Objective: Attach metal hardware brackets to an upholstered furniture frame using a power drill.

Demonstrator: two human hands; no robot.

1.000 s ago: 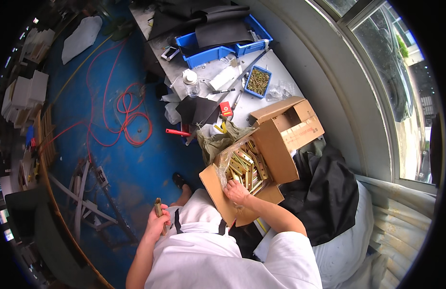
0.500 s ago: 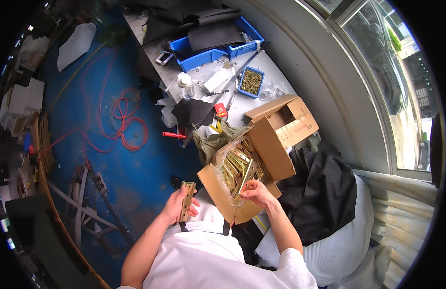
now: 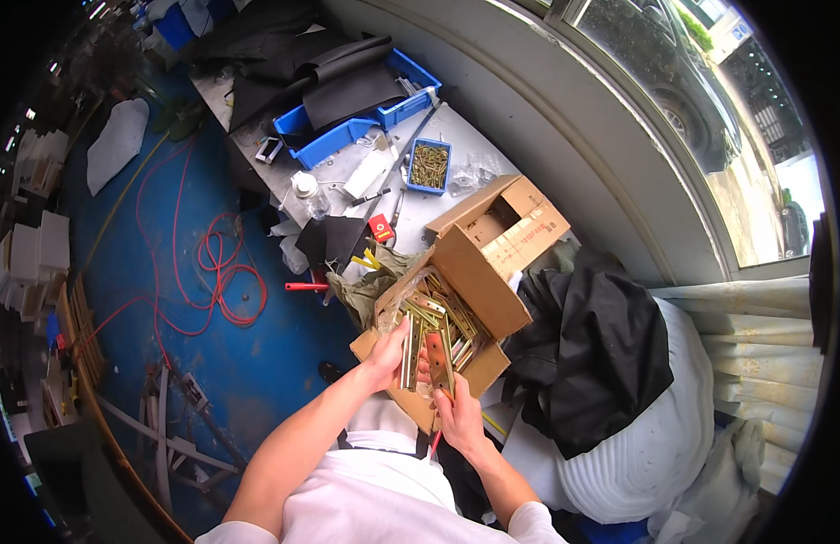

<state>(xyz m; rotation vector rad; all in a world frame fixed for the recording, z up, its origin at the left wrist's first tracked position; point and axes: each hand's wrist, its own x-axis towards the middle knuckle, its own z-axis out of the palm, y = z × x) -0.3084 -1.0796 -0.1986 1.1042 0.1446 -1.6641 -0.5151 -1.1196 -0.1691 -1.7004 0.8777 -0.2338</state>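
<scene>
My left hand (image 3: 386, 357) is closed around gold-coloured metal brackets (image 3: 411, 358) with holes along them; I cannot tell how many. In my right hand (image 3: 460, 418) is another drilled bracket (image 3: 440, 362), gripped by its lower end and standing close beside the left hand's pieces. Its face looks reddish near the top. Both hands are over the near side of an open cardboard box (image 3: 479, 281) lined with clear plastic. Loose brackets (image 3: 458, 313) of the same kind lie jumbled inside it, partly hidden behind my hands.
Beyond the box, a table (image 3: 470, 127) bears a blue bin of screws (image 3: 430, 167), larger blue trays (image 3: 347, 136), a bottle (image 3: 305, 187) and a small red box (image 3: 380, 228). Black cloth (image 3: 610, 363) lies at right. A red hose (image 3: 222, 272) coils on the blue floor.
My left hand has moved right, over the box, with its brackets. My right hand has drawn a bracket from the pile toward me, beside the left hand. The view has shifted slightly.
</scene>
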